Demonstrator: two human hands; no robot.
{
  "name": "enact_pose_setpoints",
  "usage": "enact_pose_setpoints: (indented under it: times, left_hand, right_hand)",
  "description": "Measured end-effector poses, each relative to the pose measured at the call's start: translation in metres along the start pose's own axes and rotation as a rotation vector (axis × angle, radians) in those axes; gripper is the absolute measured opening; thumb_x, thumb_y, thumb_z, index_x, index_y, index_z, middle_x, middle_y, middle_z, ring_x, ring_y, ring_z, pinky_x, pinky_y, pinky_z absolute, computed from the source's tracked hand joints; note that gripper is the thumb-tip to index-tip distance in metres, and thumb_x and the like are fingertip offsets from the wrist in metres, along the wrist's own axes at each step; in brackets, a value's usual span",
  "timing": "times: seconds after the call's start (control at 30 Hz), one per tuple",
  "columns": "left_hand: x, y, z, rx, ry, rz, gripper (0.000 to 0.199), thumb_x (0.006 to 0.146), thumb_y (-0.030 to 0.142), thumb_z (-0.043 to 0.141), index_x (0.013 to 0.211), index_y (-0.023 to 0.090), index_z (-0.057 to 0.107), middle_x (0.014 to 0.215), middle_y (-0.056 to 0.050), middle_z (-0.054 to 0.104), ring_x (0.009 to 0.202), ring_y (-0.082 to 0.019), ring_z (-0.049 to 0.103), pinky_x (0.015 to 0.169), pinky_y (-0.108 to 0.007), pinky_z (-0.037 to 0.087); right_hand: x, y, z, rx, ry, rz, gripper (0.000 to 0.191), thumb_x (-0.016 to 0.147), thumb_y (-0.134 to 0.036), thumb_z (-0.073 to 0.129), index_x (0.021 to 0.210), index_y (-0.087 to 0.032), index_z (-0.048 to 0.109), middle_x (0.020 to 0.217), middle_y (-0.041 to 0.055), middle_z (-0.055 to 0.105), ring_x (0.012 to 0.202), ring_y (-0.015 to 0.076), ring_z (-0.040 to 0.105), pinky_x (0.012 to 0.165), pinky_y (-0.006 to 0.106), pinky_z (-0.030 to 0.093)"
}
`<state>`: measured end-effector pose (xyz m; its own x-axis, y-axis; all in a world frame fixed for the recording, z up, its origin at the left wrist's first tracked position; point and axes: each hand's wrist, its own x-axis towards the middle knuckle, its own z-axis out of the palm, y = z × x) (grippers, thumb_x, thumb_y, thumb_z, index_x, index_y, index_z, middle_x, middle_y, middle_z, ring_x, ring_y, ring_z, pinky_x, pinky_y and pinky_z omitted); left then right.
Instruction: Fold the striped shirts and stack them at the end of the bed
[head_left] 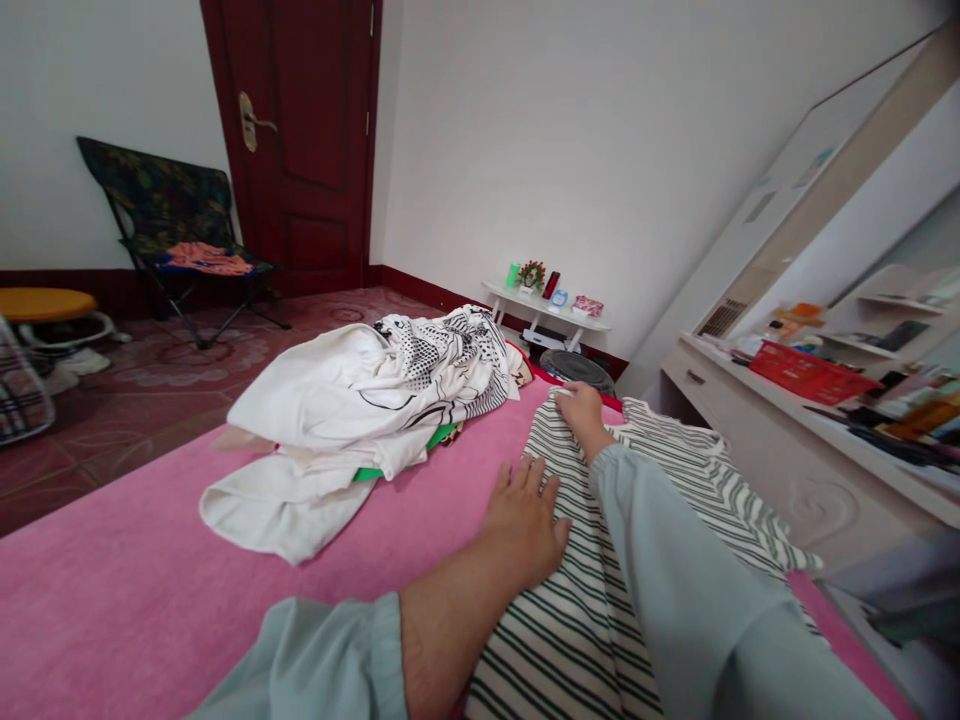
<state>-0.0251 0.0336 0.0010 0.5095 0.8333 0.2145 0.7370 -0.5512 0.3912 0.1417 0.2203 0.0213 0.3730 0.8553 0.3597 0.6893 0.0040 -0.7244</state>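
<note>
A striped shirt, cream with dark green lines, lies spread on a pink bed cover, one side of it folded over. My left hand rests flat on the shirt's left edge with its fingers spread. Farther up, my right hand pinches the cloth near the shoulder, close to the neckline. The shirt's middle is partly hidden under my right forearm. Left of my hands sits a heap of white and black-patterned clothes, with a bit of green cloth showing beneath.
Behind the bed, a low white shelf carries small items. A dressing table with a red basket stands close on the right. A folding chair is by the dark red door, and a yellow stool is at far left.
</note>
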Motion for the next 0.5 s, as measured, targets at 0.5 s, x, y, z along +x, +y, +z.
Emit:
enact_pose_setpoints:
  times: [0.5]
  left_hand:
    - [0.000, -0.001, 0.006, 0.011, 0.033, 0.003, 0.058, 0.091, 0.047, 0.032, 0.140, 0.018, 0.042, 0.152, -0.010, 0.031, 0.141, -0.028, 0.023, 0.115, -0.050, 0.016]
  right_hand:
    - [-0.019, 0.049, -0.103, -0.600, 0.006, 0.160, 0.025, 0.075, -0.033, 0.059, 0.080, -0.013, 0.072, 0.082, 0.0168, 0.069, 0.083, 0.0285, 0.065, 0.072, 0.035, 0.046]
